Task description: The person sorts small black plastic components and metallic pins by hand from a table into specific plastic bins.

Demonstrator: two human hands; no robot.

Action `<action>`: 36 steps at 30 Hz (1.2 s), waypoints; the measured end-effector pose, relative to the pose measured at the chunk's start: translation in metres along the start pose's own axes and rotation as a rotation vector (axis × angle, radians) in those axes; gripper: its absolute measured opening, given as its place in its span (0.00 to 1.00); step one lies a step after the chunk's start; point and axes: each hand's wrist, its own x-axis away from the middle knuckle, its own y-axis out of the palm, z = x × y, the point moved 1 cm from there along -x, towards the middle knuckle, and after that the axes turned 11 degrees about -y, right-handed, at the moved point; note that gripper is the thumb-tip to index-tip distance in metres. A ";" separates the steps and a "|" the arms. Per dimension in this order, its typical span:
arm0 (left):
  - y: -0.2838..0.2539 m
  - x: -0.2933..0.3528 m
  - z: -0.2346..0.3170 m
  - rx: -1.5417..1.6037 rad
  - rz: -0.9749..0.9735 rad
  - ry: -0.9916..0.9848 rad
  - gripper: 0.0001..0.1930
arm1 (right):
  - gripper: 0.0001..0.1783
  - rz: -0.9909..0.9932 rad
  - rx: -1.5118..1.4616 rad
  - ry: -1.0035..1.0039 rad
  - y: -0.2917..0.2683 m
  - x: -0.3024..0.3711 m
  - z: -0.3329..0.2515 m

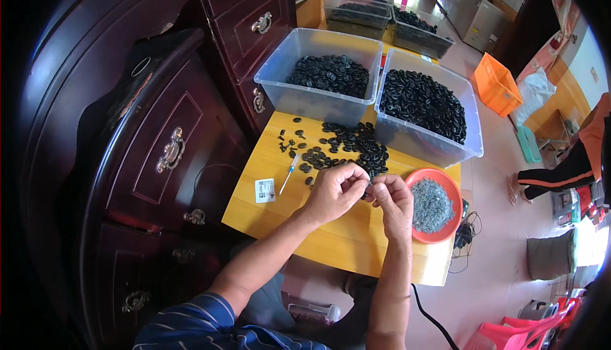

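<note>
Above the yellow table (331,242), my left hand (338,189) and my right hand (393,202) meet, fingertips pinched together. Between them is a small black part (365,195), mostly hidden by the fingers. Just beyond my hands, a pile of black oval ring-like parts (363,143) spreads across the tabletop, with looser ones toward the left. Next to my right hand stands a red-orange bowl (456,223) full of tiny pale grey pieces (433,205). To the left of my left hand lie a thin tool with a blue-and-white handle (290,170) and a white printed label (265,190).
Two clear plastic bins, left (318,98) and right (414,146), hold many black parts at the table's far side. More bins (356,16) stand behind. Dark wooden drawers (172,153) border the left. At right are an orange crate (496,86) and a person's leg (554,181).
</note>
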 end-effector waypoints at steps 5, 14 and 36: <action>0.001 0.002 0.006 -0.085 0.024 0.115 0.03 | 0.07 -0.003 -0.073 0.011 0.003 -0.001 0.006; -0.004 -0.001 -0.007 -0.211 -0.010 0.145 0.02 | 0.10 -0.048 0.006 0.133 0.003 -0.001 0.011; -0.011 0.002 0.000 -0.034 -0.119 -0.133 0.04 | 0.11 -0.151 -0.189 0.220 -0.002 -0.004 0.017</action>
